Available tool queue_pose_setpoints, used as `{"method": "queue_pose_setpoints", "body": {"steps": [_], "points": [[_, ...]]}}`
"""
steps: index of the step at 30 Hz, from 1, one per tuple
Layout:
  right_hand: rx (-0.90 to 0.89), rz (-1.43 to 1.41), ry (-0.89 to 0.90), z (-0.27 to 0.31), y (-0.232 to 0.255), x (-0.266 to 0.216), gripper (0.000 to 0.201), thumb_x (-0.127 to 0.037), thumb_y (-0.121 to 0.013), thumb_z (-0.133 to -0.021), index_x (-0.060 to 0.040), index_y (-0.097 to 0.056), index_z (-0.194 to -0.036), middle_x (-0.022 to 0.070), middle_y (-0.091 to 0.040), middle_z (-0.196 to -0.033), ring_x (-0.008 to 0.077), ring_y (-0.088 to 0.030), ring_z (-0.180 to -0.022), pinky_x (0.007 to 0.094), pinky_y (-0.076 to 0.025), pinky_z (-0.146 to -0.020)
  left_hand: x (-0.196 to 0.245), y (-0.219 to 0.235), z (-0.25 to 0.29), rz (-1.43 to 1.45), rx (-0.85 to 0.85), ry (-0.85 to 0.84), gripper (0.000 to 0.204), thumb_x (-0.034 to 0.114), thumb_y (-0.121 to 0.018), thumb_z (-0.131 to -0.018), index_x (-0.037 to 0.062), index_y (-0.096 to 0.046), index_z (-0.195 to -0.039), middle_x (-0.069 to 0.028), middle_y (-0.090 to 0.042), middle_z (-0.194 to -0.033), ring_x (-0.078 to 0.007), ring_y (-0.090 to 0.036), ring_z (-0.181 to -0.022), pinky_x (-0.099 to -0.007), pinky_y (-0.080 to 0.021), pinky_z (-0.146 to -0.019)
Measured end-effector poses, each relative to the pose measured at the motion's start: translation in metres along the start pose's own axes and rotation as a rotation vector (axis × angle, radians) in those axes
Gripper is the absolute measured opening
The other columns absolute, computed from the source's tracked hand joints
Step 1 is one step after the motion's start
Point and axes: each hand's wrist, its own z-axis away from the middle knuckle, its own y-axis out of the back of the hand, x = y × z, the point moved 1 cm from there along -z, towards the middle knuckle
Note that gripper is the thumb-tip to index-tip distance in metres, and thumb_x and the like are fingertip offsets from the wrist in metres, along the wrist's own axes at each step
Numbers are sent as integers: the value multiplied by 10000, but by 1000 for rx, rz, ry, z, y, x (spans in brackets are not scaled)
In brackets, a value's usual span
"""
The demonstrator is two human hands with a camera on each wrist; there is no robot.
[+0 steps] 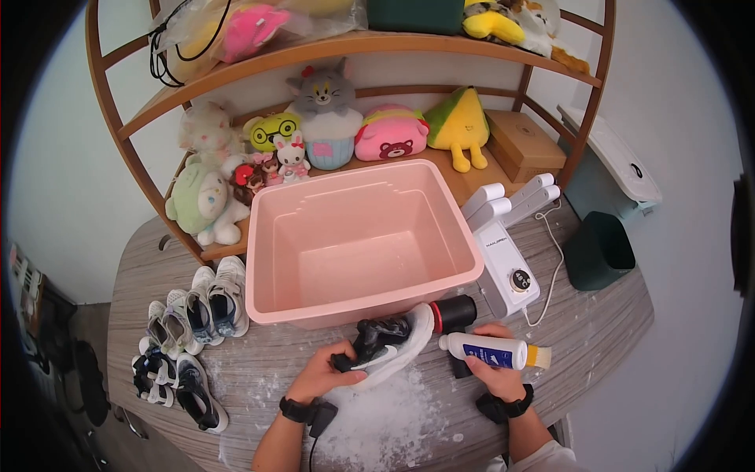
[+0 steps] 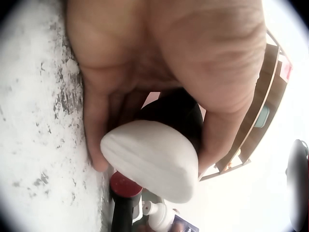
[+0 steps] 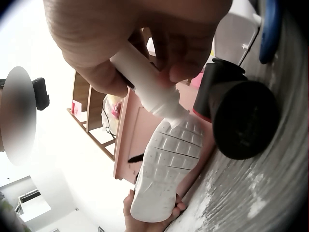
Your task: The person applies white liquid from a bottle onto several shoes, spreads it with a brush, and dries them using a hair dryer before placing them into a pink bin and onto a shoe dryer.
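Note:
My left hand (image 1: 321, 374) grips a black shoe with a white sole (image 1: 401, 355) by its heel, tipped on its side close over the table. In the right wrist view the tread of the sole (image 3: 166, 162) faces the camera. My right hand (image 1: 500, 382) holds a white bottle with a blue label (image 1: 494, 352); yellowish brush bristles (image 1: 539, 357) stick out of one end. The bottle's nozzle (image 3: 176, 113) points at the toe end of the sole and overlaps it in that view. Beyond the toe lies a black cylindrical device with a red ring (image 1: 456, 313).
A pink tub (image 1: 362, 305) stands behind the shoe. Several other shoes (image 1: 203, 315) line the left side. To the right are a white shoe dryer (image 1: 507, 267) with its cord and a dark green bin (image 1: 599, 256). White residue (image 1: 377, 425) covers the table's front. Behind, shelves hold plush toys (image 1: 322, 102).

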Motion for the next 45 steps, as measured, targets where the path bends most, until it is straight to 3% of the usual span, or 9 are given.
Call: {"method": "queue_pose_setpoints", "body": {"steps": [5,8,10,14,19,22,30,35,45], "points": [[15,28,128,-6,0,-3,512,-47,-849,-786,-29,-643,-1254,139,-604,-1199,249,-598,-1099,364,-475,-983,3,-2,0,-43,-10,37,361,151,-909,-759,45,-565,-786,32,-511,-791,-87,-451,-749,-260,-358,-670],[-26,-14,55,-6,1,-6,540,-49,-837,-809,-13,-630,-1306,139,-603,-1233,253,-629,-1109,364,-502,-977,1,-4,-1,-159,-30,-42,369,176,-921,-749,39,-581,-790,15,-530,-781,-90,-459,-729,-269,-369,-646],[-37,-354,-146,-8,0,-15,571,-55,-805,-842,19,-591,-1366,132,-598,-1268,255,-669,-1107,352,-534,-970,7,-9,0,-185,6,-62,370,195,-934,-736,35,-609,-815,6,-547,-773,-89,-478,-728,-276,-392,-644],[-56,-502,-147,-8,1,-10,578,-56,-758,-877,52,-540,-1402,153,-608,-1307,256,-696,-1102,325,-559,-951,11,-14,-3,-209,26,-125,372,217,-940,-745,37,-626,-834,-12,-574,-774,-97,-504,-705,-263,-423,-636],[56,-253,-279,-5,-4,-17,561,-97,-804,-856,48,-588,-1354,121,-689,-1163,202,-696,-1058,313,-559,-903,1,-18,-5,-353,55,-265,381,204,-961,-704,42,-660,-871,-68,-632,-856,-182,-595,-783,-302,-480,-699],[144,-169,-243,-3,-3,-8,499,-102,-825,-827,37,-653,-1274,102,-711,-1098,168,-688,-981,306,-555,-850,3,-19,-5,-346,48,-203,388,212,-964,-697,44,-665,-878,-79,-632,-875,-205,-608,-825,-311,-494,-733],[-163,213,134,-4,-10,-25,447,-230,-857,-702,21,-737,-1052,144,-728,-965,241,-696,-823,344,-547,-764,2,-20,-3,-285,67,-98,449,262,-945,-736,63,-665,-1025,-40,-651,-957,-159,-610,-856,-289,-505,-752],[-115,199,147,-4,-9,-24,457,-223,-845,-700,19,-730,-1071,138,-726,-944,242,-690,-815,330,-543,-758,0,-21,-3,-242,86,-119,523,281,-947,-742,74,-637,-1109,-27,-669,-1026,-135,-610,-882,-271,-509,-735],[-39,228,91,-3,-8,-21,481,-241,-831,-702,33,-717,-1081,122,-690,-948,211,-668,-826,316,-535,-739,0,-7,-3,62,-132,-53,621,114,-906,-788,59,-579,-1313,-48,-649,-1206,-156,-608,-1143,-319,-442,-1034]]}}
